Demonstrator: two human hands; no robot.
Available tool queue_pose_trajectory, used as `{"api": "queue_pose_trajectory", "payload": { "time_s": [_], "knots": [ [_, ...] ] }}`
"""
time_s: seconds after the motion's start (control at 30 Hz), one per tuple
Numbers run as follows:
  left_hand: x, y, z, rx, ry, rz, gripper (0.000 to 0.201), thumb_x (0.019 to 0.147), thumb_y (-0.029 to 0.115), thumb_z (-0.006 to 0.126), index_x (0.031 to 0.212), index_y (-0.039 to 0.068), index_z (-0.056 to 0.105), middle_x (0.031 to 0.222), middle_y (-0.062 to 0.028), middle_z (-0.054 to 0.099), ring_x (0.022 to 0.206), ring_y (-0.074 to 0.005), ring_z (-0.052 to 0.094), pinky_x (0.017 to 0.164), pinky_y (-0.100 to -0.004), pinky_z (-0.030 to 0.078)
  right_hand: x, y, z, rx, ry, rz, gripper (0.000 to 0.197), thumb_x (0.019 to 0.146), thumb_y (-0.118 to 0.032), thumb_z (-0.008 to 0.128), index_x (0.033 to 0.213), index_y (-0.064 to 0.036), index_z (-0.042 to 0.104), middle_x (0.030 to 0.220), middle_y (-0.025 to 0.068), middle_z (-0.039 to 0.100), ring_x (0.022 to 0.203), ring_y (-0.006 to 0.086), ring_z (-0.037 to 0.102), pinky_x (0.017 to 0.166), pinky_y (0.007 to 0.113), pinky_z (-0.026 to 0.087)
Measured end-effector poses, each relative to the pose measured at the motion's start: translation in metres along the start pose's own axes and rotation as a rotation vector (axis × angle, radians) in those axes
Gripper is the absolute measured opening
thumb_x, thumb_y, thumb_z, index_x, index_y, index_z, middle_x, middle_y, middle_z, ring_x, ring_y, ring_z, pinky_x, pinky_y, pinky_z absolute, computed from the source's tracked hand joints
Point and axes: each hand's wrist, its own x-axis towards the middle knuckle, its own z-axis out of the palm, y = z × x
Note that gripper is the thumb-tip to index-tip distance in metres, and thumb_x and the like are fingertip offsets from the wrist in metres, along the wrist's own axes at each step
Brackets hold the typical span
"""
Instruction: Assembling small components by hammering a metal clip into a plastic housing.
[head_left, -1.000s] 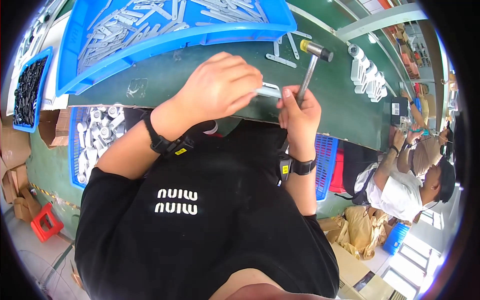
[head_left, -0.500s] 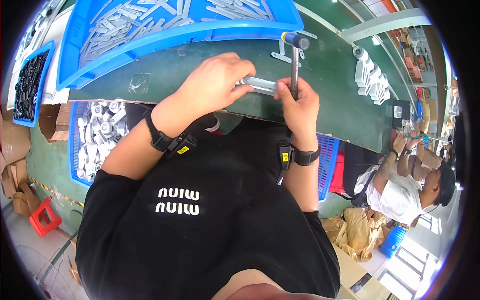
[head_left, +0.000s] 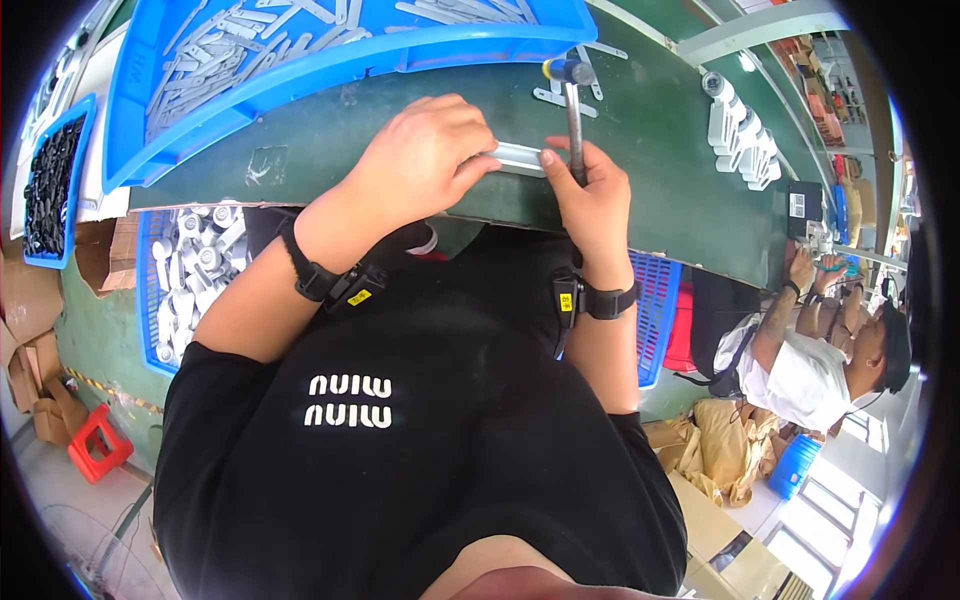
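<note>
Above the green workbench's near edge, a light grey, channel-shaped metal bar (head_left: 521,158) spans my two hands. My left hand (head_left: 425,155) is closed around its left end, which the fingers hide. The thumb of my right hand (head_left: 592,200) presses on the bar's right end. That same hand also grips a hammer (head_left: 575,120), its shaft upright and its blue-and-black head pointing away from me. Just beyond the hammer head lie several flat grey metal strips (head_left: 566,102) on the bench.
A large blue tray (head_left: 300,105) of grey strips fills the far left of the green bench (head_left: 680,180). White assembled parts (head_left: 738,135) stand in a row at right. A smaller blue tray (head_left: 68,180) holds black pieces. White parts fill a blue crate (head_left: 155,300) below. A person (head_left: 810,360) works at right.
The bar has been turned in my hands, so a different face now shows. My right fingers have shifted on its end, and the hammer head has tilted a little to the left.
</note>
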Motion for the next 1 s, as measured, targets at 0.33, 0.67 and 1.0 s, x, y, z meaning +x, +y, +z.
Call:
{"api": "queue_pose_trajectory", "payload": {
  "time_s": [0.33,0.67,1.0],
  "knots": [
    [0.011,0.037,0.0,0.315,-0.054,-0.118,0.015,0.088,0.015,0.08,0.095,0.005,0.07,0.1,-0.0116,0.074,0.099,-0.0343,0.071,0.092,-0.0469,0.056,0.001,0.001,0.0,-0.05,-0.014,-0.062,0.022,0.101,-0.025,0.081,0.105,-0.0032,0.079,0.065,-0.0022,0.054,0.062,0.0076,0.046,0.057,0.031,0.038],
    [0.009,0.032,0.026,0.23,-0.06,-0.087,0.018,0.09,0.016,0.08,0.105,0.006,0.075,0.109,-0.0091,0.077,0.097,-0.031,0.075,0.078,-0.0424,0.062,0.001,0.004,0.002,-0.065,0.004,-0.105,0.019,0.1,-0.022,0.081,0.103,-0.0039,0.079,0.063,0.0008,0.055,0.059,0.0097,0.047,0.057,0.032,0.039],
    [0.008,0.026,0.03,0.215,-0.022,-0.021,0.018,0.091,0.017,0.081,0.104,0.006,0.076,0.108,-0.0069,0.078,0.096,-0.0296,0.076,0.077,-0.0412,0.063,0.001,0.009,0.002,-0.06,0.026,-0.131,0.02,0.1,-0.022,0.081,0.104,-0.0032,0.08,0.064,0.0008,0.056,0.06,0.0096,0.048,0.057,0.031,0.04]
  ]
}}
